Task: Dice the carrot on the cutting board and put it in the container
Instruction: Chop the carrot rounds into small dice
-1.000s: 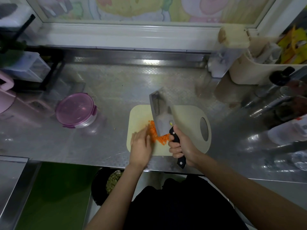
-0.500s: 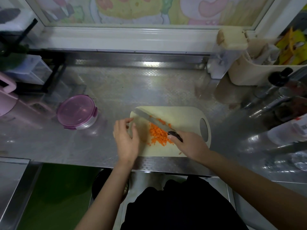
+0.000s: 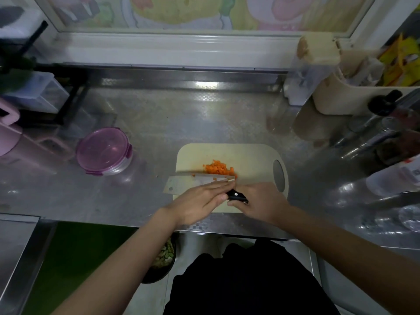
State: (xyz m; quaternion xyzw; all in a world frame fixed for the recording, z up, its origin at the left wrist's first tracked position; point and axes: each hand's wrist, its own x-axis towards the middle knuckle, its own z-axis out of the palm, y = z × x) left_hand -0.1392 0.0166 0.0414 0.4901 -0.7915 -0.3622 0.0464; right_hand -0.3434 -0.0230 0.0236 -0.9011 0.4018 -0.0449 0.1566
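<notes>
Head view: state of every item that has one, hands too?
cutting board, flat on the counter
carrot, diced, one pile on the cutting board
cleaver, blade laid nearly flat, its edge against the near side of the pile
container, lid on, left of the cutting board
left hand, fingers straight, resting on the blade's flat
right hand, grips the cleaver handle

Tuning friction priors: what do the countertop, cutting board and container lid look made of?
Countertop: likely stainless steel, embossed, mirror-like glare. Cutting board: probably plastic, matte cream, moulded handle hole. Container lid: translucent purple plastic, glossy, clip tabs.
</notes>
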